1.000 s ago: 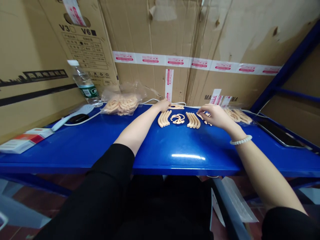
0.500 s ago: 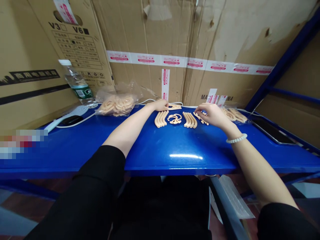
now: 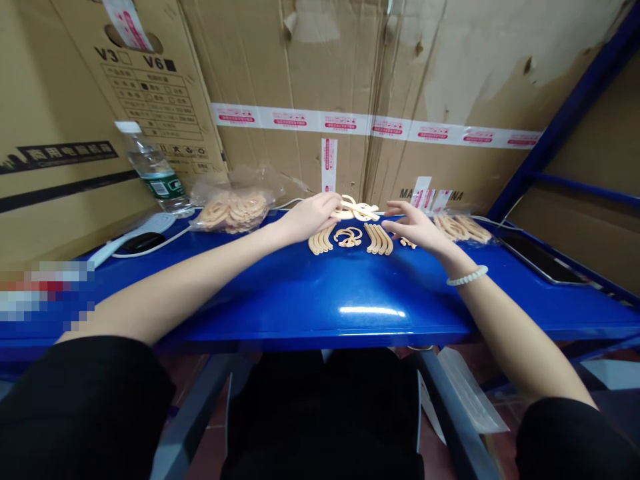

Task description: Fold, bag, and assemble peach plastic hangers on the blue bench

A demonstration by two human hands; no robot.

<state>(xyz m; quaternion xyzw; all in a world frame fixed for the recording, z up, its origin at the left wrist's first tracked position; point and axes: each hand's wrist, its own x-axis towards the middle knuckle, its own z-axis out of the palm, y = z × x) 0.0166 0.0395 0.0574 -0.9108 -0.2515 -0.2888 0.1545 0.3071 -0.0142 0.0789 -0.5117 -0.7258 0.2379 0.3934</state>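
My left hand is closed on one end of a beige plastic folding hanger, raised slightly over the back of the blue table. My right hand hovers to the right of it, fingers apart, with nothing visible in them. Below the hanger lie a row of curved hanger arms, a small cluster of hanger hooks and a second row of curved arms. Under my right hand are some small beige pieces, partly hidden.
A clear bag of beige hanger parts lies at left, another bag at right. Beyond them are a water bottle, a black mouse and a phone. Cardboard stands behind the blue table.
My left hand has lifted the hanger from the table's back and turned it. My right hand has risen off the small pieces, and its fingers have spread.
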